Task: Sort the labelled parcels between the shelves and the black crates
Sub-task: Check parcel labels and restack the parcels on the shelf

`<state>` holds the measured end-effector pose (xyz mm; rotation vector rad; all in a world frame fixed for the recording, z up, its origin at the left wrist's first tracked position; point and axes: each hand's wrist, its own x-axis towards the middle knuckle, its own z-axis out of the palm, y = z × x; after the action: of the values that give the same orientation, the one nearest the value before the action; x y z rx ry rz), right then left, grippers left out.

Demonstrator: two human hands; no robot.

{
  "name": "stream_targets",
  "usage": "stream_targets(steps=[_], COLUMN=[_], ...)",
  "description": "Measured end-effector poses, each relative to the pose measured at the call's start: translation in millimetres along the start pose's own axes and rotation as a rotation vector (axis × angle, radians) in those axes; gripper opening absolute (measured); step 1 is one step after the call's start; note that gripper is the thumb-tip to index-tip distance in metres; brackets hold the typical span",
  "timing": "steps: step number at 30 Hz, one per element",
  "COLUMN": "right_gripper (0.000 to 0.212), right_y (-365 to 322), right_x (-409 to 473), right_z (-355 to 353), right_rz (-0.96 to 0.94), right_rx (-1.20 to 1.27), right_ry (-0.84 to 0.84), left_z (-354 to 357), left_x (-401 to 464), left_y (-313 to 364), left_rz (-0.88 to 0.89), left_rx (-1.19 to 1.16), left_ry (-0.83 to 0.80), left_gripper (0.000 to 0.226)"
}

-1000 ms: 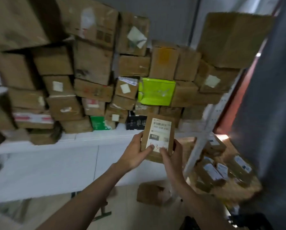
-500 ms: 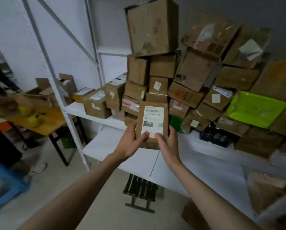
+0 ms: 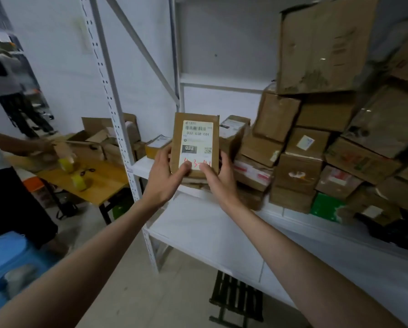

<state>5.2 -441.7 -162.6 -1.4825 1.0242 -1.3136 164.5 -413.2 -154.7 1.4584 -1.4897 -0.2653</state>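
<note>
Both arms reach forward. The left hand (image 3: 163, 177) and right hand (image 3: 218, 177) grip a small brown parcel (image 3: 194, 144) by its lower edges, thumbs pressed on its white label (image 3: 196, 145). The parcel is held upright in the air, in front of the white shelf (image 3: 198, 223). Behind it, stacked cardboard boxes (image 3: 300, 166) fill the shelf's right side. A wooden table (image 3: 99, 183) stands at far left.
</note>
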Motion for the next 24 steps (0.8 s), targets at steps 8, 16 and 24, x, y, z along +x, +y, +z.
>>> stream_targets(steps=[8,16,24], right_gripper=[0.045,0.062,0.078], right_y=[16,68,140], right_x=[84,132,206], right_z=[150,242,280], right_rz=[0.065,0.341,0.529], right_rx=[-0.009,-0.077,-0.181], right_ry=[-0.015,-0.132,-0.110], left_z=[-89,-113,-80], left_x=[98,142,206], left_y=[-107,-204,-268], left_rz=[-0.065,-0.331,-0.404], left_rx=[0.093,0.077,0.293], left_ry=[-0.062,-0.189,-0.354], left_gripper=[0.077,0.070,0.051])
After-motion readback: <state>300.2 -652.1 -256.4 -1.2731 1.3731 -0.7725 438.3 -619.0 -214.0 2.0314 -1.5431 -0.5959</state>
